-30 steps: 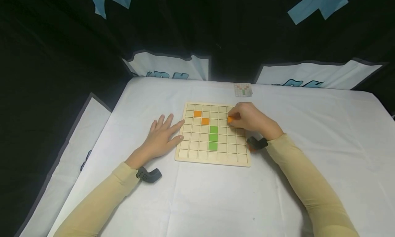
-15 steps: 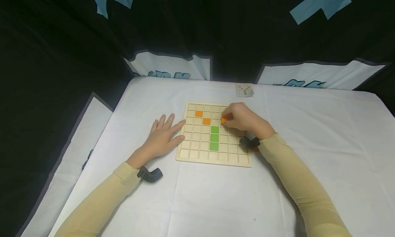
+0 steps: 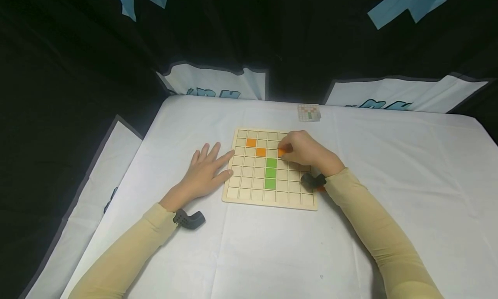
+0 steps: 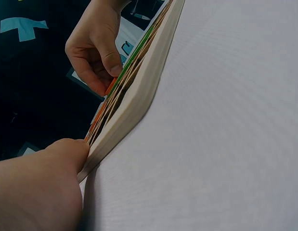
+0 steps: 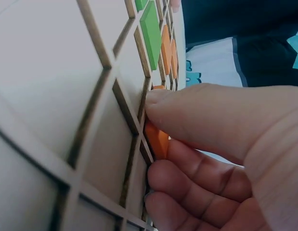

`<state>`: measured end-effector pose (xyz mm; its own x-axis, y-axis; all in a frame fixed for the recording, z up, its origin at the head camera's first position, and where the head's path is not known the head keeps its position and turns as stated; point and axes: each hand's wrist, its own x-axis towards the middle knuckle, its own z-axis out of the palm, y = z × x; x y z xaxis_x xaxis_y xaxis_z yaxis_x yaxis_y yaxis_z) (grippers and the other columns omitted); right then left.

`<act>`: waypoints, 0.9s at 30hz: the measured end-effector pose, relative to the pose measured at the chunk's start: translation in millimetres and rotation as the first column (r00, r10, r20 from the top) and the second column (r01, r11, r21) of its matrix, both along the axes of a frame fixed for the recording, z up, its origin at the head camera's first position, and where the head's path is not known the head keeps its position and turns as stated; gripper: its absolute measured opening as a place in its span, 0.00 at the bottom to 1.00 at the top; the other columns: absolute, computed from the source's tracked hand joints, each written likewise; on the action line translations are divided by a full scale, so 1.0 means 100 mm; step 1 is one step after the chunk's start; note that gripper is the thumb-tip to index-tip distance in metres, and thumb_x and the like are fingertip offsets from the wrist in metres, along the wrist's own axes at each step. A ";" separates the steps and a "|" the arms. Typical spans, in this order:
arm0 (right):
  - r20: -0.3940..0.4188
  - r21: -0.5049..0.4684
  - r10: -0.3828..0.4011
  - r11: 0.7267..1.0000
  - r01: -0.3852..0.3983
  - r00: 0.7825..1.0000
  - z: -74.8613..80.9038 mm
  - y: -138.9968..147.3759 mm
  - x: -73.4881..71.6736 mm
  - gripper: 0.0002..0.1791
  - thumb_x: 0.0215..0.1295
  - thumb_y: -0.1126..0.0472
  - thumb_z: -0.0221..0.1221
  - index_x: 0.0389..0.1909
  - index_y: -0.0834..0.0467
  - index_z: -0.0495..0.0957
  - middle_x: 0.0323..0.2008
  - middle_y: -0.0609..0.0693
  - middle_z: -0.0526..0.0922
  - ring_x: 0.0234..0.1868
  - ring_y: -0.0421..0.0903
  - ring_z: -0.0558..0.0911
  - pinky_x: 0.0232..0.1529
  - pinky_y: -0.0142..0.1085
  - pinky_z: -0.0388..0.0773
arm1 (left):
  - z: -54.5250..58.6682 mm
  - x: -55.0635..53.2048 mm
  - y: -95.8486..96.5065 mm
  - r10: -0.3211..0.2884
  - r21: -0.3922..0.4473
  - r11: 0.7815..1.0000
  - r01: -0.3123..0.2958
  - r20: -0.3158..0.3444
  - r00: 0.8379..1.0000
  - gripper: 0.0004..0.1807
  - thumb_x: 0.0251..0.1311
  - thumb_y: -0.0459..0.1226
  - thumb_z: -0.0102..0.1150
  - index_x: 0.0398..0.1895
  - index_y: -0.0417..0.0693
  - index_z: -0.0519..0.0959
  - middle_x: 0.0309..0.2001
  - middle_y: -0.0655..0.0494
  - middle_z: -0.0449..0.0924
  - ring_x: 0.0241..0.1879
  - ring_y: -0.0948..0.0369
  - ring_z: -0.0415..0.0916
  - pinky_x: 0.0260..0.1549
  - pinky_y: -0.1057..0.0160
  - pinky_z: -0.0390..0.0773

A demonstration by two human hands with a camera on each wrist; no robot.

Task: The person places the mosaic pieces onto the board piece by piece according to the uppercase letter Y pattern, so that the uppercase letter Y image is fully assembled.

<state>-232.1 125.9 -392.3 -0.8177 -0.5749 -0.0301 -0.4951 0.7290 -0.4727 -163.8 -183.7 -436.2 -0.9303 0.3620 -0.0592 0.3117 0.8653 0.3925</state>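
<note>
A pale wooden grid board (image 3: 245, 195) lies on the white table. Two orange tiles, one of them (image 3: 251, 142) nearer the upper left corner, sit diagonally in its cells. Below them, several green tiles (image 3: 270, 173) form a column. My right hand (image 3: 305, 149) pinches another orange tile (image 5: 157, 139) between thumb and fingers, right at a cell in the upper right part of the board; whether it lies fully in the cell is hidden. My left hand (image 3: 202, 173) rests with spread fingers on the table, its thumb and index fingertip touching the board's left edge.
A small card (image 3: 309, 113) printed with a coloured grid lies behind the board. Something orange (image 3: 320, 188) shows partly beneath the right wrist, beside the board's right edge. Dark curtains (image 3: 218, 26) hang behind the table.
My right hand has moved left across the board with the orange tile, by about one cell, then almost stopped. The left hand stays in place.
</note>
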 end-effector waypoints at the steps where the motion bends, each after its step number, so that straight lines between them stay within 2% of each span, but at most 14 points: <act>1: 0.003 0.000 -0.002 1.000 0.002 1.000 0.00 0.00 0.00 0.16 0.58 0.68 0.70 0.48 0.66 0.87 0.49 0.62 0.87 0.48 0.54 0.81 0.58 0.48 0.79 | 0.00 0.00 0.00 0.000 0.001 1.000 0.000 0.000 1.000 0.35 0.74 0.55 0.49 0.80 0.58 0.60 0.82 0.36 0.42 0.81 0.34 0.31 0.76 0.30 0.33; 27: 0.009 0.020 -0.010 1.000 0.010 1.000 0.04 -0.02 0.07 0.16 0.58 0.70 0.69 0.49 0.65 0.86 0.50 0.61 0.87 0.49 0.54 0.80 0.59 0.48 0.79 | 0.00 0.00 0.00 -0.001 0.000 1.000 0.001 -0.001 1.000 0.35 0.73 0.55 0.49 0.80 0.58 0.60 0.82 0.36 0.43 0.81 0.33 0.31 0.76 0.30 0.34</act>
